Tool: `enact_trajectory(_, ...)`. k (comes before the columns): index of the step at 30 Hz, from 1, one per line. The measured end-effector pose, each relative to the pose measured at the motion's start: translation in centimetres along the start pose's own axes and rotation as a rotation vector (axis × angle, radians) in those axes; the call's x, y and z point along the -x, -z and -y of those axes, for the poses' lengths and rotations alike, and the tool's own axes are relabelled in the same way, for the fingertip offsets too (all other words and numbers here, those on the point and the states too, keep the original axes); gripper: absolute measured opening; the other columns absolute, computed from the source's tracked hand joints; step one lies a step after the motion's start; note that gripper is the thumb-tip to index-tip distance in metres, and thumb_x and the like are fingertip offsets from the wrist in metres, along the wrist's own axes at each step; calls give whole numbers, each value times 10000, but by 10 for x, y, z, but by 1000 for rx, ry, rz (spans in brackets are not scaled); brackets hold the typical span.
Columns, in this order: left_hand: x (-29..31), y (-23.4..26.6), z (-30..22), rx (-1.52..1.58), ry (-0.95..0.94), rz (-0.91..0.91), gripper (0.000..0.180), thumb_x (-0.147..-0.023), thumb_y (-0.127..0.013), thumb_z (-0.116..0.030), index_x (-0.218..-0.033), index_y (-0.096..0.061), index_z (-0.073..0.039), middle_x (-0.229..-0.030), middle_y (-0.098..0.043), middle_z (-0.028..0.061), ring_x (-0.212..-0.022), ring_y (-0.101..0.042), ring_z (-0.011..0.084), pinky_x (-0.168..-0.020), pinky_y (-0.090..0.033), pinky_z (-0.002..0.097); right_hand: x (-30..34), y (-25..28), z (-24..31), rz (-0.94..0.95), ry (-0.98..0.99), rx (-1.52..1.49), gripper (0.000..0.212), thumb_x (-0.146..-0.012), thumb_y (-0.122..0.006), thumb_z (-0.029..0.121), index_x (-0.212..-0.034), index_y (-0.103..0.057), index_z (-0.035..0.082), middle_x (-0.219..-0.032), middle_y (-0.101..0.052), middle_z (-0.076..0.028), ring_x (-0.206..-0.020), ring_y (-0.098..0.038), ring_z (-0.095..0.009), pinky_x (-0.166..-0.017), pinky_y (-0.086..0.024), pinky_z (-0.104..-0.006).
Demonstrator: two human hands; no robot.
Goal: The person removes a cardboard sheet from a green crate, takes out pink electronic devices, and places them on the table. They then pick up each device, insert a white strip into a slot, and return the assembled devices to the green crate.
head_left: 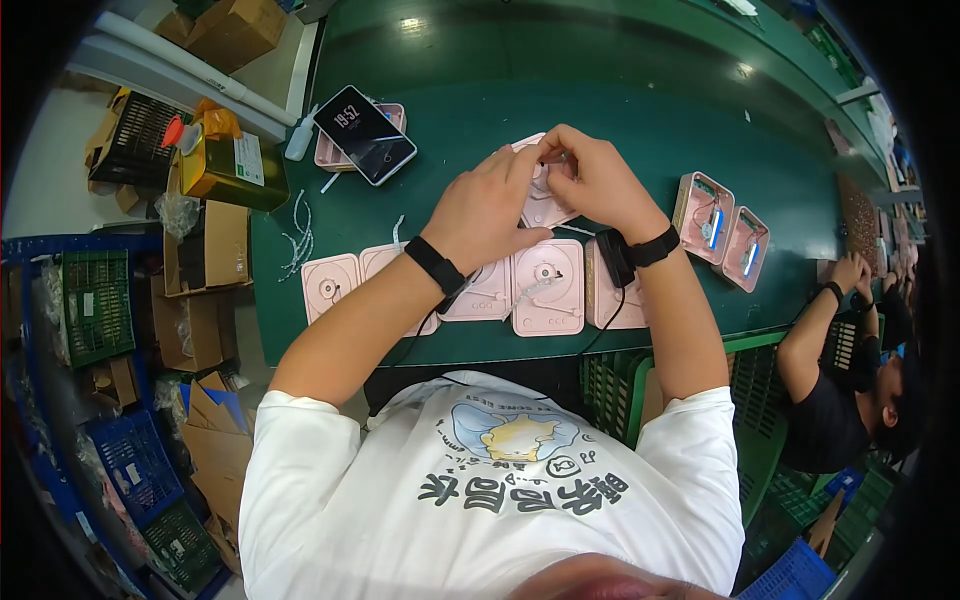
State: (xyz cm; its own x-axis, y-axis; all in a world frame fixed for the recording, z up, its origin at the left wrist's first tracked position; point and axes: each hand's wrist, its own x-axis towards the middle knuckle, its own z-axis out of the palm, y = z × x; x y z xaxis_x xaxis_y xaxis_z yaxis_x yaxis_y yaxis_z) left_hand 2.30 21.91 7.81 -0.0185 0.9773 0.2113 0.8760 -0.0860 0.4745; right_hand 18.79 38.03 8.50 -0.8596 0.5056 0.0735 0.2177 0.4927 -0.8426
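Note:
A pink casing shaped like a small record player (pixel 545 208) is between my hands on the green table. My left hand (pixel 482 208) is closed over its left side, partly covering it. My right hand (pixel 596 182) bends over the upper right part, thumb and forefinger pinched at the casing's face; whatever is in the pinch is hidden. Closer to me is a row of similar pink casings, one with a round disc and arm moulding (pixel 548 287) and another at the left end (pixel 330 286). My left forearm covers part of this row.
A phone (pixel 366 136) lies on a pink case at the upper left, beside a small bottle (pixel 300 136) and thin wires (pixel 298 242). Opened pink cases (pixel 704 216) stand at the right. A green crate (pixel 612 385) is below the table edge. A co-worker (pixel 835 400) sits far right.

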Motion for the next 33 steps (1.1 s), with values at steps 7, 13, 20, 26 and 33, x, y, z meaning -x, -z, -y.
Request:
enact_trajectory(7,-1,13,8,-96,-111,60,1072,-841,-961,-311,-1694,-382,-17,-1455,-716,242,-1276,-725,425,-1060,-599,493,3,-16,-10,-198,205,318,205,-870,-809,147,-999,-785,-11,-957,-797,-146,-751,-730,-222,-701,-591,-363)
enact_trajectory(13,0,19,26,-95,-192,90,1071,-878,-931,-317,-1733,-355,-26,-1490,-712,220,-1294,-723,410,-1097,-578,495,-14,-5,11,66,-289,268,208,-806,-853,174,-902,-816,-7,-832,-797,-138,-721,-758,-255,-692,-605,-379)
enact_trajectory(20,-1,15,41,-34,-205,70,863,-885,-911,-345,-1617,-552,-64,-1485,-716,210,-1335,-711,389,-1053,-603,497,-7,-8,2,-52,-233,269,215,-790,-846,173,-913,-811,-1,-783,-779,-126,-715,-750,-252,-702,-607,-384)
enact_trajectory(26,-4,12,36,-108,-289,26,687,-873,-898,-352,-1475,-693,-93,-1430,-734,159,-1344,-697,357,-1053,-609,507,-5,-4,-19,-82,-6,224,188,-824,-839,137,-969,-787,29,-1131,-784,-148,-923,-750,-236,-786,-590,-337)
enact_trajectory(33,-5,18,29,21,-197,91,632,-873,-879,-357,-1447,-738,-134,-1461,-705,127,-1398,-660,348,-1071,-602,489,-4,4,-46,-88,169,138,174,-871,-852,139,-1009,-789,54,-1412,-716,-133,-1009,-722,-231,-830,-568,-304)
